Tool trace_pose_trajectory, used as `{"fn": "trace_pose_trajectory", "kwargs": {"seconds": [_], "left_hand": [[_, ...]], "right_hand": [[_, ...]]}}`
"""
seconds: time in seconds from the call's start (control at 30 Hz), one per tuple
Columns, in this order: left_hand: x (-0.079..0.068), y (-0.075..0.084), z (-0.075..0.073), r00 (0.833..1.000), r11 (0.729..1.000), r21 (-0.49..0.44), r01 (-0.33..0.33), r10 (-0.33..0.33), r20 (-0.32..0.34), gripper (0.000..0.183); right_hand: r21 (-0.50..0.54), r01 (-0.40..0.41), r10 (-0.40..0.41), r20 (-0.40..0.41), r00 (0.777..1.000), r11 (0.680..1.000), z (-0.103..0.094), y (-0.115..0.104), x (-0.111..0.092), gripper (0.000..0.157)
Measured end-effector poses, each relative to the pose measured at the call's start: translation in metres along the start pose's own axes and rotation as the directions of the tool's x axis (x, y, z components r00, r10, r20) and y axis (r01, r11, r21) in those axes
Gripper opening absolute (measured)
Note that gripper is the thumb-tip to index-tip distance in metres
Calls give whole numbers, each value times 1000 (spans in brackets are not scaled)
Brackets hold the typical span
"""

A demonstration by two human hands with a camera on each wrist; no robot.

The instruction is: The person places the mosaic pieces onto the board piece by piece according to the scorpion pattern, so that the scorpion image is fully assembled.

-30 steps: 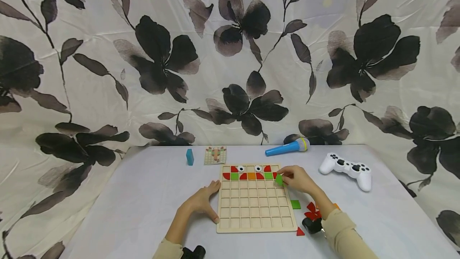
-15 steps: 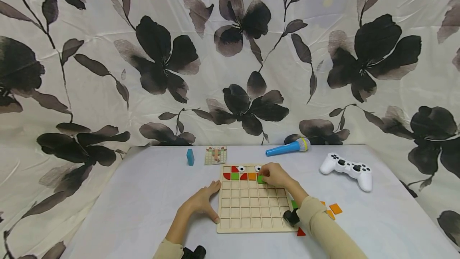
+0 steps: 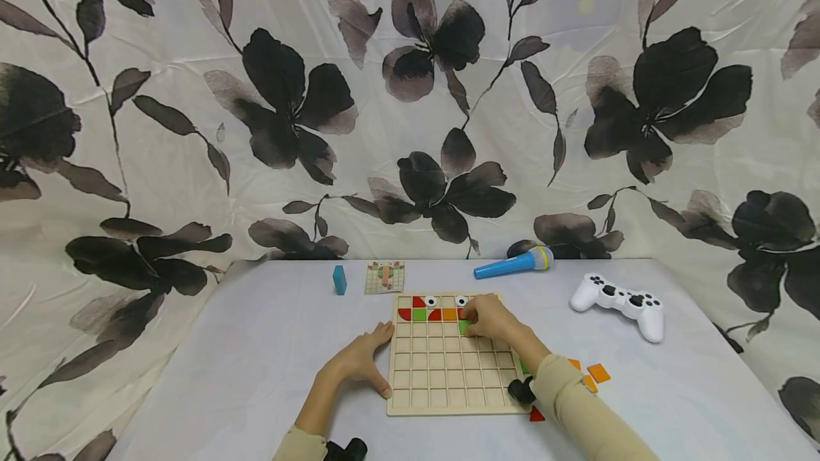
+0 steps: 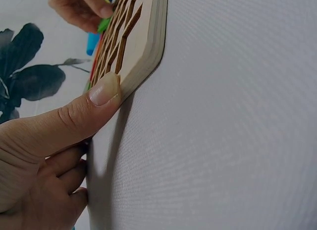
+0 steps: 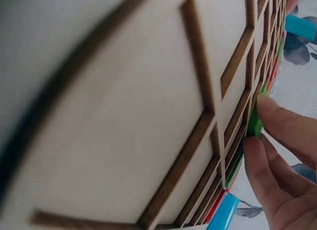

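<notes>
A wooden grid board [image 3: 435,375] lies in the middle of the table, with red, green, orange and eye-marked tiles [image 3: 434,314] in its two far rows. My right hand [image 3: 492,319] is over the board's upper right part. Its thumb and fingers pinch a green square tile [image 3: 464,329]; the right wrist view shows this green tile [image 5: 255,122] low over the grid, below the filled row. The left hand [image 3: 359,359] rests along the board's left edge, fingers spread. In the left wrist view its thumb [image 4: 101,93] presses the side near the rounded corner.
Loose orange tiles [image 3: 598,373], a red triangle [image 3: 537,414] and a partly hidden green tile [image 3: 524,366] lie right of the board. Behind stand a blue block [image 3: 339,280], a pattern card [image 3: 384,277] and a toy microphone [image 3: 512,262]. A white game controller [image 3: 618,304] lies far right.
My right hand has brought the green tile leftward from the board's right edge, then slightly down to just under the filled row. The left hand has stayed at the board's edge.
</notes>
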State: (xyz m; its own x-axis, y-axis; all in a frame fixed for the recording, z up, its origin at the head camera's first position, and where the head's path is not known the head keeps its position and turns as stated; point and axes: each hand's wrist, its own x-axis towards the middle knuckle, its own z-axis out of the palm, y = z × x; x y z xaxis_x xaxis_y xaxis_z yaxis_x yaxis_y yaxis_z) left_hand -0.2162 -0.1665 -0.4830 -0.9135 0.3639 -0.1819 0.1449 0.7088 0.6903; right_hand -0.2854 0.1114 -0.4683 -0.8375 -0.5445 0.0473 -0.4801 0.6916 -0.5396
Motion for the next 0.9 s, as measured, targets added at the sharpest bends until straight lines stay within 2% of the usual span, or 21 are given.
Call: {"fn": "trace_pose_trajectory", "kwargs": {"seconds": [0.23, 0.43, 0.57, 0.73, 0.9], "left_hand": [[0, -1, -1, 1000, 1000, -11, -5, 5, 2, 115], [1, -2, 0, 1000, 1000, -5, -8, 8, 8, 115], [2, -1, -1, 1000, 1000, -4, -10, 10, 12, 115], [2, -1, -2, 1000, 1000, -5, -14, 14, 10, 115], [0, -2, -2, 1000, 1000, -5, -11, 11, 11, 115]], "right_hand": [[-32, 58, -57, 14, 998, 998, 0, -1, -1, 11], [-36, 128, -127, 46, 991, 991, -6, 2, -7, 16], [-1, 98, -98, 51, 994, 995, -18, 9, -18, 19], [47, 2, -3, 42, 999, 999, -36, 23, -41, 24], [96, -89, 85, 43, 995, 991, -48, 33, -69, 28]]}}
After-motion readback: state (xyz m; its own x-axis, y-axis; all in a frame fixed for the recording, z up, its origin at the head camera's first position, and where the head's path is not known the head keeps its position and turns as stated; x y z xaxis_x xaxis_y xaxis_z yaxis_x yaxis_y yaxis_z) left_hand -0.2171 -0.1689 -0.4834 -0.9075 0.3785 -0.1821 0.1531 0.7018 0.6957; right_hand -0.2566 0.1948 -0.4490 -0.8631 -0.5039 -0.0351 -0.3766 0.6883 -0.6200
